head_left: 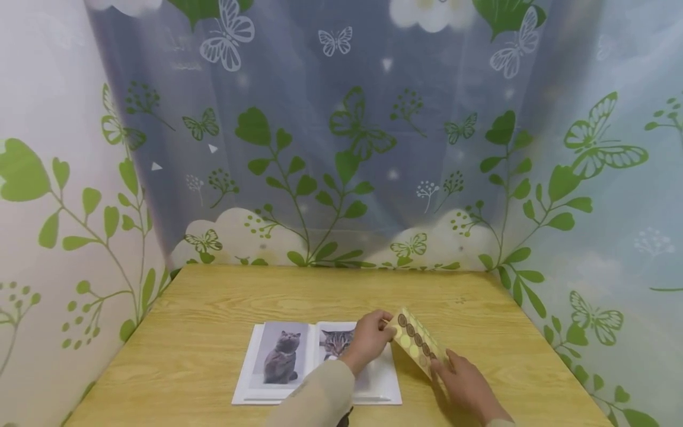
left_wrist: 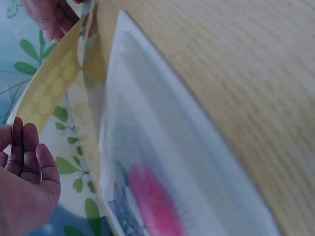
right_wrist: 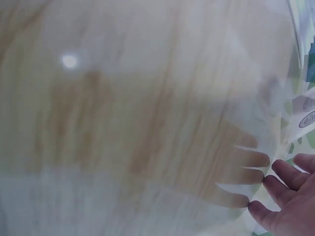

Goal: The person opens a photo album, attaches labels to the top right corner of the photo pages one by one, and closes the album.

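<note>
My left hand (head_left: pixel 368 337) pinches the upper left end of a yellow sticker sheet (head_left: pixel 413 339) that carries rows of brown and pale yellow round stickers. At its lower right end, my right hand (head_left: pixel 465 382) grips the same sheet between thumb and fingers. The sheet is tilted, held above the table beside an open photo album (head_left: pixel 248 362). In the left wrist view the sheet (left_wrist: pixel 51 86) spans between the left hand (left_wrist: pixel 32 179) and the right hand (left_wrist: pixel 49 19). The right wrist view has the right hand's fingers (right_wrist: pixel 283 189) at the lower right.
The album's left page holds a grey cat photo (head_left: pixel 280 359). A tabby cat photo (head_left: pixel 337 341) on the right page is partly hidden by my left hand and sleeve (head_left: pixel 320 391). A wooden table (head_left: pixel 176 332) lies beneath, and a patterned curtain (head_left: pixel 320 178) hangs behind.
</note>
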The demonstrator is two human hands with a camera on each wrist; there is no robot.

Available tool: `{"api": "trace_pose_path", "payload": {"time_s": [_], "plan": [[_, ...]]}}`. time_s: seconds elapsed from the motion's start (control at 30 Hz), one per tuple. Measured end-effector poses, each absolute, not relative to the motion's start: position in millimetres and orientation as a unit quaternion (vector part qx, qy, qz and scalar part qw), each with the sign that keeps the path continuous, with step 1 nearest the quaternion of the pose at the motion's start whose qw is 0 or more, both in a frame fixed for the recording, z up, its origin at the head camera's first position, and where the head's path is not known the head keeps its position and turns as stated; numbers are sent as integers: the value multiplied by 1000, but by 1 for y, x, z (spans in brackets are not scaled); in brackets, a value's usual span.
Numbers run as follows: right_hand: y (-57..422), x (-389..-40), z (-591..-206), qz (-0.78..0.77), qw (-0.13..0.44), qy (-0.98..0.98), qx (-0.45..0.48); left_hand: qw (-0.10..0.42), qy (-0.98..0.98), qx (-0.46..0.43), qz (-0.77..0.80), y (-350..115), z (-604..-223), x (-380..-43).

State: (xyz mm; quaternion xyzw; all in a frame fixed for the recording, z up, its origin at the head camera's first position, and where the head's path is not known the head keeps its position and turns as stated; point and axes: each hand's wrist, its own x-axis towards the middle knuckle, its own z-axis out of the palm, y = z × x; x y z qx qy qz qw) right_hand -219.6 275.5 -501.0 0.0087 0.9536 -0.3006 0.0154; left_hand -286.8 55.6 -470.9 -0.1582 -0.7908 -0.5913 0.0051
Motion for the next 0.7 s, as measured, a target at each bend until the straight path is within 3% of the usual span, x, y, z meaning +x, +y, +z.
{"api": "trace_pose_path", "payload": {"time_s": [0.27,0.7], "plan": [[269,-224,-495,-361,41,931,35,-13,-766,-167,-621,46,-454,-290],[262,-234,-490,-484,0,871,90,-28,-729,-159,-665,32,-454,-295]]}}
